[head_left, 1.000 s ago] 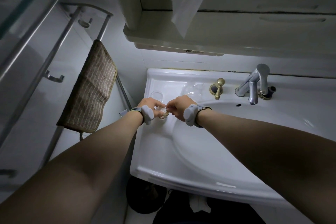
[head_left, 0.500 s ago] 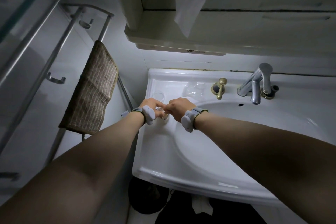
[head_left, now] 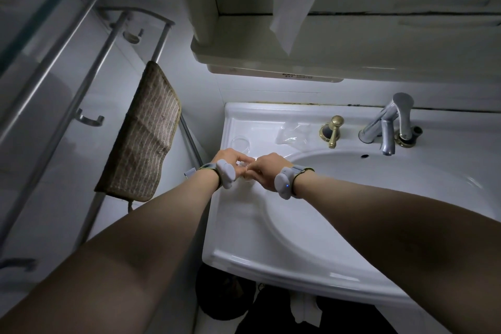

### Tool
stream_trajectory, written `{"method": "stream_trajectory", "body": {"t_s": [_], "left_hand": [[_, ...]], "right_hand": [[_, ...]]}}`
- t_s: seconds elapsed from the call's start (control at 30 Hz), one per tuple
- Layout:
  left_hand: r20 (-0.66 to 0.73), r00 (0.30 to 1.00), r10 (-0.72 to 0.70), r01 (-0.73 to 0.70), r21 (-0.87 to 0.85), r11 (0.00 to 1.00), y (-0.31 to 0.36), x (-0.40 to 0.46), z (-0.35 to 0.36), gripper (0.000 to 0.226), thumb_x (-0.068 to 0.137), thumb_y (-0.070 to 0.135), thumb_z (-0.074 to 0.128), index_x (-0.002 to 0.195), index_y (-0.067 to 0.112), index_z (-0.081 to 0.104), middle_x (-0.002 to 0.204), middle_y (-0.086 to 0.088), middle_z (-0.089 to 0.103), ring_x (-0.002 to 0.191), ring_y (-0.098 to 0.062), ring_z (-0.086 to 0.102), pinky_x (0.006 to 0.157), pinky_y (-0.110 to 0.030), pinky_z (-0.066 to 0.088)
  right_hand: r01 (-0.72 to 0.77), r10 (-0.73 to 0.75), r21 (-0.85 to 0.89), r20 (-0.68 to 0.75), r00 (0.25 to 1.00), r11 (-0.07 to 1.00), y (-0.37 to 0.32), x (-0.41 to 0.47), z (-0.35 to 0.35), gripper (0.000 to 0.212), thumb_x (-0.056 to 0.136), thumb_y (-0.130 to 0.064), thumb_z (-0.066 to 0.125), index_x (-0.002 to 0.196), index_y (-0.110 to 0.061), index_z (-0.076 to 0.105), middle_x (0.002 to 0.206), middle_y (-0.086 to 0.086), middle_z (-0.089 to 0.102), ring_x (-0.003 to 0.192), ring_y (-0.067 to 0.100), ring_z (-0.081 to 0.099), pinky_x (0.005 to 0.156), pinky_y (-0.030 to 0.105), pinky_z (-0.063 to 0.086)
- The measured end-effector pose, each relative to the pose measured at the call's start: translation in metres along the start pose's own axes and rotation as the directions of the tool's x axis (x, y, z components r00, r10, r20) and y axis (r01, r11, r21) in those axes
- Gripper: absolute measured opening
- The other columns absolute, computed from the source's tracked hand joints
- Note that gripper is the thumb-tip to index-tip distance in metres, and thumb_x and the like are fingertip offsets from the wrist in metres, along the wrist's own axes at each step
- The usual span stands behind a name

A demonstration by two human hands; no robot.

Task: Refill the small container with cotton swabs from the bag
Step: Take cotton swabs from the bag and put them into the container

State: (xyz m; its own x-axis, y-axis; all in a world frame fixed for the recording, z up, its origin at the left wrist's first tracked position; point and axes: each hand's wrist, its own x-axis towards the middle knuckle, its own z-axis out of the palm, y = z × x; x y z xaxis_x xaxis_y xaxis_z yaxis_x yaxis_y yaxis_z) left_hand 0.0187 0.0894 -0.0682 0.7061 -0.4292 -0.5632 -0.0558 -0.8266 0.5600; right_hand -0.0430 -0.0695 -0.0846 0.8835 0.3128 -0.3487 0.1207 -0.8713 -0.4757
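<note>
Left hand (head_left: 229,160) & right hand (head_left: 264,168) meet over sink (head_left: 244,225) rim, fingers curled, both pinching small clear container (head_left: 244,167). Clear bag (head_left: 291,134) lies behind, near brass knob (head_left: 334,130).

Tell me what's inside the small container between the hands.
Cannot tell: the left hand and right hand cover most of the small clear container. Only a glimpse of clear plastic shows.
</note>
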Motion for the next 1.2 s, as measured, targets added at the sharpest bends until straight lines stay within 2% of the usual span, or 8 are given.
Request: {"method": "stream_trajectory", "body": {"t_s": [0.07,0.23,0.43,0.63,0.77,0.97,1.1,1.2], "left_hand": [[0.009,1.000,-0.002,0.002,0.007,1.000,0.000,0.000,-0.001,0.033,0.081,0.037,0.077,0.114,0.031,0.074,0.108,0.000,0.074,0.102,-0.014,0.065,0.090,-0.021,0.048],[0.004,1.000,-0.023,0.023,0.002,1.000,0.000,0.002,0.000,0.037,0.082,0.036,0.076,0.119,0.029,0.071,0.116,-0.003,0.072,0.110,-0.017,0.064,0.098,-0.025,0.047],[0.021,1.000,-0.022,0.022,0.021,1.000,-0.002,0.003,0.001,0.039,0.084,0.038,0.074,0.121,0.030,0.069,0.118,-0.001,0.071,0.112,-0.016,0.064,0.098,-0.023,0.046],[0.011,1.000,0.001,-0.001,0.029,1.000,-0.005,0.003,0.003,0.029,0.087,0.036,0.071,0.115,0.031,0.073,0.109,0.003,0.074,0.095,-0.008,0.062,0.080,-0.015,0.041],[0.016,1.000,-0.007,0.006,0.039,0.999,-0.007,0.005,0.003,0.022,0.088,0.033,0.067,0.107,0.032,0.075,0.092,0.004,0.073,0.090,-0.013,0.064,0.075,-0.017,0.042],[0.004,1.000,-0.006,0.006,0.004,1.000,-0.008,0.004,0.002,0.027,0.088,0.044,0.066,0.114,0.036,0.073,0.103,0.006,0.072,0.096,-0.009,0.061,0.079,-0.015,0.040],[0.008,1.000,-0.012,0.012,-0.026,1.000,-0.009,0.005,0.003,0.036,0.085,0.052,0.068,0.117,0.035,0.072,0.110,0.007,0.072,0.100,-0.008,0.061,0.080,-0.013,0.041],[0.004,1.000,-0.015,0.016,-0.051,0.999,-0.011,0.006,0.004,0.036,0.085,0.046,0.072,0.118,0.032,0.071,0.113,0.005,0.072,0.101,-0.009,0.061,0.080,-0.011,0.041]], "right_hand": [[-0.034,0.035,0.058,-0.019,0.999,0.998,0.004,-0.002,0.002,0.029,0.102,-0.036,0.045,0.109,-0.030,0.072,0.101,-0.002,0.074,0.090,0.021,0.066,0.074,0.023,0.038],[-0.113,0.119,0.195,-0.018,0.993,0.974,0.007,0.000,0.006,0.019,0.097,-0.037,0.060,0.101,-0.028,0.077,0.086,-0.004,0.075,0.074,0.015,0.068,0.071,0.020,0.043],[-0.090,0.104,0.123,-0.120,0.987,0.988,0.003,0.000,0.013,0.022,0.097,-0.041,0.060,0.109,-0.034,0.076,0.105,-0.002,0.075,0.097,0.022,0.064,0.073,0.021,0.033],[-0.189,0.189,-0.036,0.018,0.982,0.981,-0.009,0.006,0.003,0.020,0.093,-0.029,0.058,0.095,-0.024,0.077,0.088,0.006,0.072,0.082,0.026,0.065,0.064,0.026,0.044],[-0.238,0.241,-0.044,0.069,0.968,0.970,-0.017,0.018,0.007,0.015,0.090,-0.025,0.059,0.088,-0.017,0.071,0.081,0.006,0.065,0.078,0.025,0.062,0.058,0.025,0.039],[-0.179,0.177,0.141,0.027,0.984,0.974,-0.010,0.006,0.009,0.027,0.097,-0.040,0.054,0.100,-0.026,0.077,0.086,-0.001,0.071,0.084,0.020,0.063,0.070,0.024,0.043],[-0.225,0.261,0.434,-0.024,0.965,0.872,-0.005,-0.007,0.013,0.023,0.090,-0.040,0.062,0.085,-0.024,0.078,0.067,-0.004,0.072,0.071,0.011,0.068,0.071,0.021,0.050],[-0.256,0.322,0.509,-0.044,0.946,0.822,-0.007,-0.007,0.020,0.025,0.089,-0.040,0.067,0.076,-0.020,0.076,0.066,-0.002,0.073,0.067,0.010,0.068,0.071,0.022,0.053]]}}
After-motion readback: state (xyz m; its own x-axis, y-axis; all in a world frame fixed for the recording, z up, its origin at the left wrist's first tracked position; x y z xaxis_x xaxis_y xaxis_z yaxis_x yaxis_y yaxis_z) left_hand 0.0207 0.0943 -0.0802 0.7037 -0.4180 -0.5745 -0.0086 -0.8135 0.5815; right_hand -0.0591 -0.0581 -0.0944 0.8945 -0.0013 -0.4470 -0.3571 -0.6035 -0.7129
